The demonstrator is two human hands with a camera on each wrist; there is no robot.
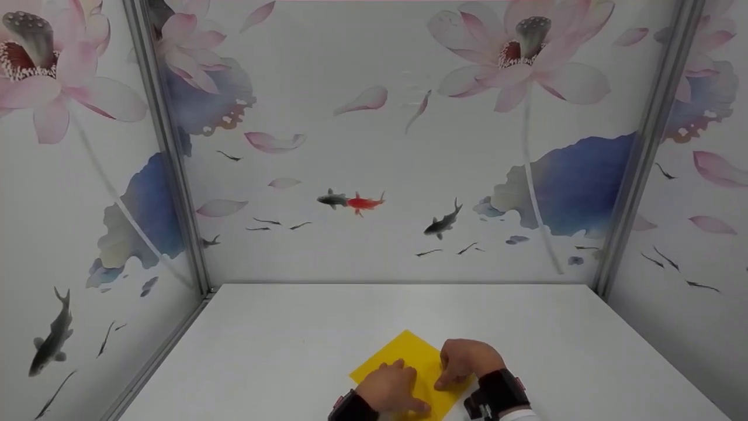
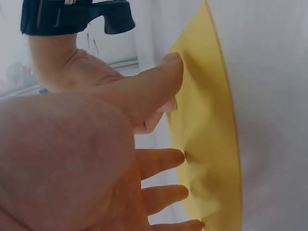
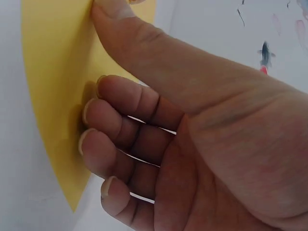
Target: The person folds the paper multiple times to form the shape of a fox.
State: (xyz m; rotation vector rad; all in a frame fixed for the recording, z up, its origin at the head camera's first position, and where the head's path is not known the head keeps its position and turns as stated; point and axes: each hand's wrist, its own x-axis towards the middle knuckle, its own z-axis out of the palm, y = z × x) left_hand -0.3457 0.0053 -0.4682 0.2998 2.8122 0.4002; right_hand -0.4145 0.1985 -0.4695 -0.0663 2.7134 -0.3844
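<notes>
A yellow sheet of paper [image 1: 403, 346] lies turned cornerwise on the white tabletop near the front. My left hand [image 1: 390, 387] presses on it with spread, fairly straight fingers; in the left wrist view its thumb [image 2: 161, 74] and fingertips touch the sheet. On the right part of the paper is my right hand [image 1: 470, 359], its thumb tip set down on the surface. The right wrist view has its fingers [image 3: 108, 118] loosely bent, tips against or close to the paper. Whether the sheet carries a fold under the hands cannot be made out.
A white table [image 1: 280, 327] spreads around the paper. Panels with printed lotus flowers and fish [image 1: 442, 220] enclose it at the back and both sides, joined by grey metal posts [image 1: 175, 152]. Each wrist wears a black band [image 1: 501, 390].
</notes>
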